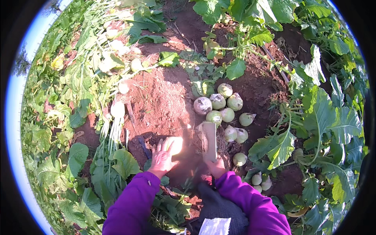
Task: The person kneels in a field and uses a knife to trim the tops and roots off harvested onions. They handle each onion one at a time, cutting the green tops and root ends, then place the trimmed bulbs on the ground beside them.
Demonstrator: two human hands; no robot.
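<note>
My left hand [163, 158] is low and left of centre, its fingers against a pale, sunlit root vegetable [174, 145], probably a turnip, above the red soil. To its right, my right hand [216, 167] grips the lower end of a broad, flat blade [209, 141] that points away from me; its handle is hidden in the hand. Just beyond the blade's far end, a group of trimmed, round, pale green turnips [227, 115] lies on the ground, with loose fine roots beside the blade.
Uprooted turnips with leaves [117, 110] lie in a row at the left. Leafy plants [320, 117] stand at the right. A few more turnips [266, 183] lie near my right sleeve. A dark strip-like object [144, 147] rests on the soil left of my left hand.
</note>
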